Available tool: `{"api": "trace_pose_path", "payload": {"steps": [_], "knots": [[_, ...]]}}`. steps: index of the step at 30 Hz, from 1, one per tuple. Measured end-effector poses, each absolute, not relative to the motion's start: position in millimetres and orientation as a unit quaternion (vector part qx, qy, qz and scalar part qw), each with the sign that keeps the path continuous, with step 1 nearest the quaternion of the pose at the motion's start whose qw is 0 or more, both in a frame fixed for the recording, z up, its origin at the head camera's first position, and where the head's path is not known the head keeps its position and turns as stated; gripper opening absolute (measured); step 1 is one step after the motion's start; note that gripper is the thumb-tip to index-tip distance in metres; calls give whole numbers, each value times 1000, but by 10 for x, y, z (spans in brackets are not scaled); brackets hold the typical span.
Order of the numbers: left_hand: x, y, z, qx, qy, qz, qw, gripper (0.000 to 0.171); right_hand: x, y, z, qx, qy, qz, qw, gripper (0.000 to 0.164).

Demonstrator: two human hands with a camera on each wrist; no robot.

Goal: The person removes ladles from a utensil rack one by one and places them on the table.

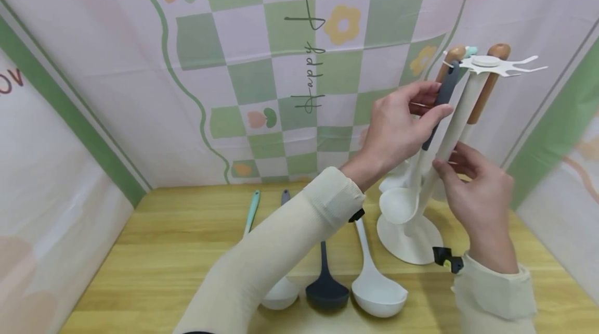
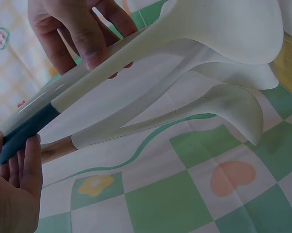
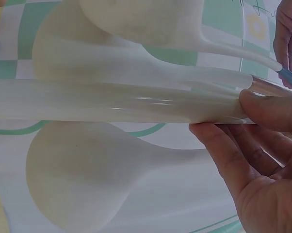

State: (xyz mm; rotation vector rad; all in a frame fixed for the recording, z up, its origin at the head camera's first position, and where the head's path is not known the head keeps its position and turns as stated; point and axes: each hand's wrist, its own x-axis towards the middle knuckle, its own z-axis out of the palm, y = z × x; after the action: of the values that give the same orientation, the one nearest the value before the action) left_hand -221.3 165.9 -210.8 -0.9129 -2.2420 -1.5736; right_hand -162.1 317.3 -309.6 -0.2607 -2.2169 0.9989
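The left hand (image 1: 404, 121) pinches the blue handle (image 1: 447, 87) of a white ladle (image 1: 396, 207), just beside the stand's pole (image 1: 462, 110) at nine o'clock. The ladle's long line tilts: handle up to one o'clock, bowl down to seven. The right hand (image 1: 486, 200) grips the pole.
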Motion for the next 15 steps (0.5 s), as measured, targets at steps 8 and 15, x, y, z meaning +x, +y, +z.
{"api": "trace_pose_path", "payload": {"steps": [8, 15], "knots": [[-2197, 1684, -2121, -301, -779, -538, 118, 34, -1588, 3191, -3112, -100, -858, 384, 326, 42], [-2179, 1654, -2054, -285, -781, -544, 113, 34, -1625, 3183, -3122, -75, -850, 384, 351, 39]]}}
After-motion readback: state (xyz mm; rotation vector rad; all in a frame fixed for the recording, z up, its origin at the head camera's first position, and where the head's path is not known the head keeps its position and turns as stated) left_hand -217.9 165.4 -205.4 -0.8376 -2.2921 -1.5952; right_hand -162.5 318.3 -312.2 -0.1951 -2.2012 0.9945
